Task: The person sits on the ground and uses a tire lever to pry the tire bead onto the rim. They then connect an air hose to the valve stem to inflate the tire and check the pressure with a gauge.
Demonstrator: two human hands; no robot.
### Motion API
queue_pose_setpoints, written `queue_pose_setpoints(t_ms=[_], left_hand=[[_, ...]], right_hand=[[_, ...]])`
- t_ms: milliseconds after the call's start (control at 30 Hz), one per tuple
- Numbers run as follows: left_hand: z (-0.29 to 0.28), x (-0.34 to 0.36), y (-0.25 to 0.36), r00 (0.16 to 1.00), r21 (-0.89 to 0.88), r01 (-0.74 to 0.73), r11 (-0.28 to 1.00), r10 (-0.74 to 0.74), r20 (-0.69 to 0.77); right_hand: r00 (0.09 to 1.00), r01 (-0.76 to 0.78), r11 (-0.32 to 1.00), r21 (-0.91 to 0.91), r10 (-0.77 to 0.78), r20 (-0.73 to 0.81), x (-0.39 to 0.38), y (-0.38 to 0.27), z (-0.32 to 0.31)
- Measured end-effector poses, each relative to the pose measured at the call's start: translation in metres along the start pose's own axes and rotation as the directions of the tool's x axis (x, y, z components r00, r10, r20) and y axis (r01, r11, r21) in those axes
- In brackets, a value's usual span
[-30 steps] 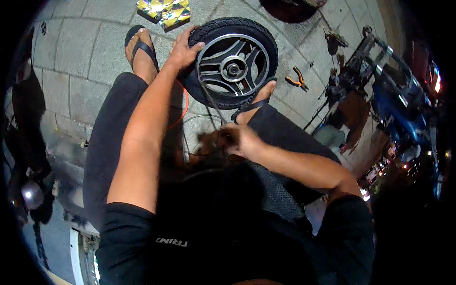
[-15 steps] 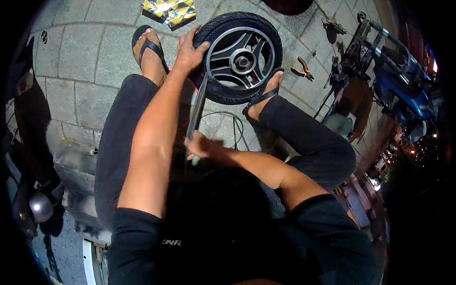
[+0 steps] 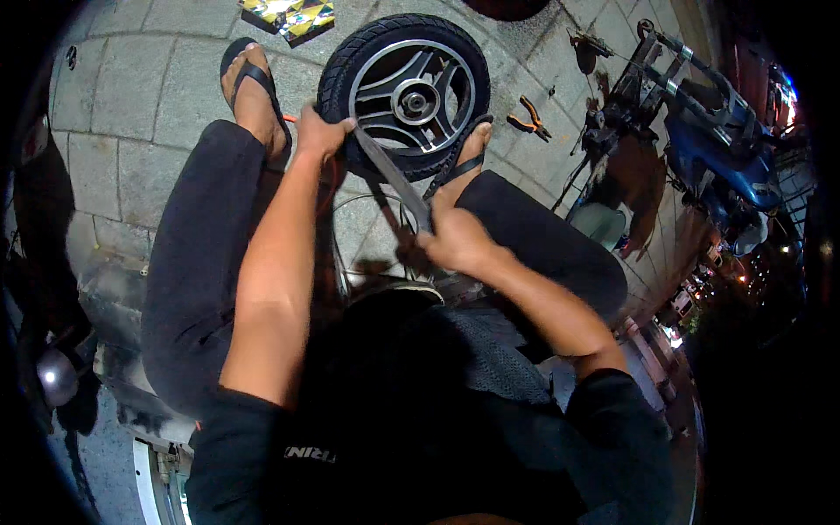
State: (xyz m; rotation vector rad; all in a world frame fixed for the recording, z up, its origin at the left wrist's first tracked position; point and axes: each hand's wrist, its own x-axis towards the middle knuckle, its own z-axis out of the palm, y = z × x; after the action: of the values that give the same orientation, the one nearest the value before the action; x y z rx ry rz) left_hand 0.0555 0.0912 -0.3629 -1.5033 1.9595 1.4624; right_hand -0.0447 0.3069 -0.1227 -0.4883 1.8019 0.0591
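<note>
Sitting on the paving (image 3: 179,83) between both feet, the wheel (image 3: 416,102) is facing up; can't tell if it's lying flat or tilting. A long flat grey strip (image 3: 391,172) is running from the wheel's near-left edge back toward the right hand (image 3: 459,241); material unclear. That grip is closing fully around the strip's near end, probably for a firm pull or some leverage. The left hand (image 3: 322,136) is resting against the left side of the tyre (image 3: 372,39), thumb pointing by the strip's far end; this grip is half curling, fingers hidden, so cannot tell how tightly it's holding. Probably it's steadying the wheel. The right foot (image 3: 462,175) is sitting close against the tyre's near-right edge, likely stopping it sliding; the left foot (image 3: 254,96) is staying apart, left. Orange-and-black pliers (image 3: 536,130) are lying right of the wheel, likely for easy reach. A yellow patterned box (image 3: 293,19) is sitting far left; a blue motorbike (image 3: 731,162) is standing right.
</note>
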Motion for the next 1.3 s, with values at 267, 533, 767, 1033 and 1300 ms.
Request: queue_pose_setpoints(t_ms=[267, 533, 767, 1033, 1300], left_hand=[[0.004, -0.003, 0.021, 0.954, 0.262, 0.229, 0.938, -0.269, 0.13], [0.005, 0.007, 0.0, 0.966, 0.334, 0.143, 0.932, -0.205, 0.16], [0.001, 0.003, 0.016, 0.956, 0.378, 0.171, 0.91, -0.246, 0.159], [-0.008, 0.006, 0.027, 0.913, 0.371, 0.212, 0.904, -0.319, 0.255], [0.001, 0.003, 0.007, 0.97, 0.438, 0.114, 0.891, -0.196, 0.146]], right_hand=[[0.987, 0.098, 0.906, -0.411, -0.142, -0.078, 0.033, 0.111, -0.11], [0.969, 0.226, 0.92, -0.32, -0.246, -0.022, 0.099, 0.117, -0.139], [0.97, 0.238, 0.875, -0.422, -0.236, 0.058, 0.141, 0.138, -0.131], [0.94, 0.335, 0.839, -0.43, -0.331, 0.086, 0.163, 0.146, -0.139], [0.899, 0.418, 0.745, -0.519, -0.422, 0.118, 0.197, 0.114, -0.144]])
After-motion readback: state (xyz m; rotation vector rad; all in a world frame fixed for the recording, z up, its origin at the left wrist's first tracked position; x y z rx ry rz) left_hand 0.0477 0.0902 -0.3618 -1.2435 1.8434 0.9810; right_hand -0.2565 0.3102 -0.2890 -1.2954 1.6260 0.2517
